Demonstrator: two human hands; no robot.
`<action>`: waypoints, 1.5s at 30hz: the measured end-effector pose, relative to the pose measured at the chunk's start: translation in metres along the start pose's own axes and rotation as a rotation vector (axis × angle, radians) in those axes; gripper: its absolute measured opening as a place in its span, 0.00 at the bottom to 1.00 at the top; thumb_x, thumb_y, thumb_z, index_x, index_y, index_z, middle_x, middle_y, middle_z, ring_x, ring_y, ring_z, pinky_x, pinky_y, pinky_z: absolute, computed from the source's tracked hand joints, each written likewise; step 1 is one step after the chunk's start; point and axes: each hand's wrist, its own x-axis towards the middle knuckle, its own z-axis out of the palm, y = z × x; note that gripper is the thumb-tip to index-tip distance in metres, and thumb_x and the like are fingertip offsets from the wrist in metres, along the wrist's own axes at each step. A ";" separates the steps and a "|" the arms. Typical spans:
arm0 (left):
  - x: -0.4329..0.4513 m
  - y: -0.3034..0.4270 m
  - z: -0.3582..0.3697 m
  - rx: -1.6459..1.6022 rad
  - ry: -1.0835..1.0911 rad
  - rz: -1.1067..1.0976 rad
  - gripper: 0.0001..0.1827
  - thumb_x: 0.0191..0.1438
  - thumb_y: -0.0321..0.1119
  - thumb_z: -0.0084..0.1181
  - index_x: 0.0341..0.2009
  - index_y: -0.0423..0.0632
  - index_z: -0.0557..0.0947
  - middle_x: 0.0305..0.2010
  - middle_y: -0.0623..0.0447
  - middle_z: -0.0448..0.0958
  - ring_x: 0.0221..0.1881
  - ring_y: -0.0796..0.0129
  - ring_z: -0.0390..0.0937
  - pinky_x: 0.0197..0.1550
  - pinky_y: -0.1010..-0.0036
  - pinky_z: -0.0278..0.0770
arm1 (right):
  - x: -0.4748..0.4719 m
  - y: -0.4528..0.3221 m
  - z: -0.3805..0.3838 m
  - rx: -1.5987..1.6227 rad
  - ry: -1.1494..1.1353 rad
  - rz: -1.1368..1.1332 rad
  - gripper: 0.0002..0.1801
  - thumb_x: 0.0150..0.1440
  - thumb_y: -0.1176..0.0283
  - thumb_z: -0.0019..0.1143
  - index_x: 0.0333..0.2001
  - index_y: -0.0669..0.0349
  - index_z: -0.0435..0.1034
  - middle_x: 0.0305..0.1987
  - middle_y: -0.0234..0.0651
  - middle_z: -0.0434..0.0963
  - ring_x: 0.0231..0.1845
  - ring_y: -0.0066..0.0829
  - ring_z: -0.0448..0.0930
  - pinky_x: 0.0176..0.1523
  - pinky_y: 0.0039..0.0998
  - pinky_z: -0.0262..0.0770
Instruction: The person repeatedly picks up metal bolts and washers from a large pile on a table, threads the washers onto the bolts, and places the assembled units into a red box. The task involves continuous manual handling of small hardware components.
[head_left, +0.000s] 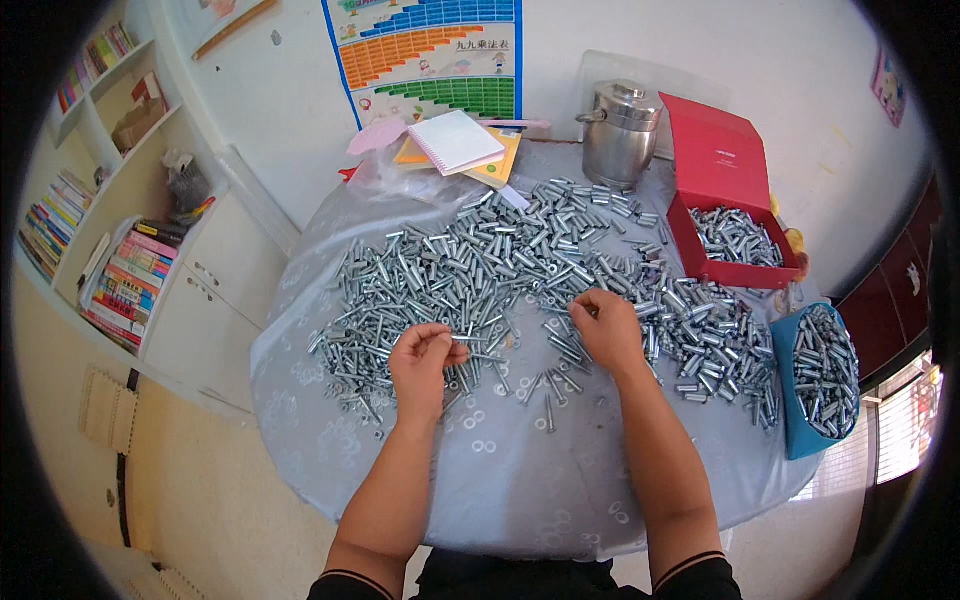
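Pinched between the thumb and fingers of my left hand (420, 369) is a slim metal bolt (469, 339), its shank pointing right. My right hand (612, 331) is over the inner edge of the heap, thumb and fingertips close together beside some bolts; whether it grips one is hidden. A wide heap of metal sleeves and bolts (442, 262) spreads behind and around both hands. Between the hands and nearer to me, several loose bolts (550, 414) lie on the cloth. Flat washers (478, 445) are scattered close by, some of them overlapping.
A grey patterned cloth covers the round table (517, 487). At the right stand an open red box (720, 271) and a blue container (789, 405), both filled with metal sleeves. A lidded steel pot (621, 142) and a spiral notebook (456, 142) are at the back.
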 end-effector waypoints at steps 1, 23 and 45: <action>0.000 0.000 0.000 -0.004 0.006 -0.007 0.05 0.55 0.23 0.52 0.37 0.39 0.78 0.30 0.50 0.78 0.30 0.67 0.79 0.33 0.74 0.81 | 0.000 0.001 0.003 0.004 0.001 -0.016 0.08 0.51 0.70 0.60 0.32 0.64 0.77 0.31 0.44 0.79 0.31 0.42 0.79 0.36 0.36 0.74; 0.005 -0.005 -0.001 -0.021 -0.004 -0.045 0.05 0.54 0.20 0.53 0.37 0.37 0.77 0.34 0.47 0.79 0.33 0.67 0.80 0.37 0.74 0.82 | 0.072 -0.033 0.089 -0.333 -0.089 -0.179 0.10 0.47 0.68 0.61 0.32 0.62 0.74 0.41 0.46 0.74 0.38 0.47 0.78 0.42 0.43 0.76; -0.004 0.002 0.010 -0.052 -0.049 -0.075 0.06 0.55 0.21 0.55 0.37 0.35 0.78 0.32 0.47 0.79 0.32 0.66 0.81 0.36 0.75 0.83 | -0.020 -0.042 0.034 0.613 -0.201 0.163 0.10 0.60 0.73 0.52 0.43 0.68 0.68 0.33 0.35 0.77 0.22 0.19 0.75 0.21 0.19 0.66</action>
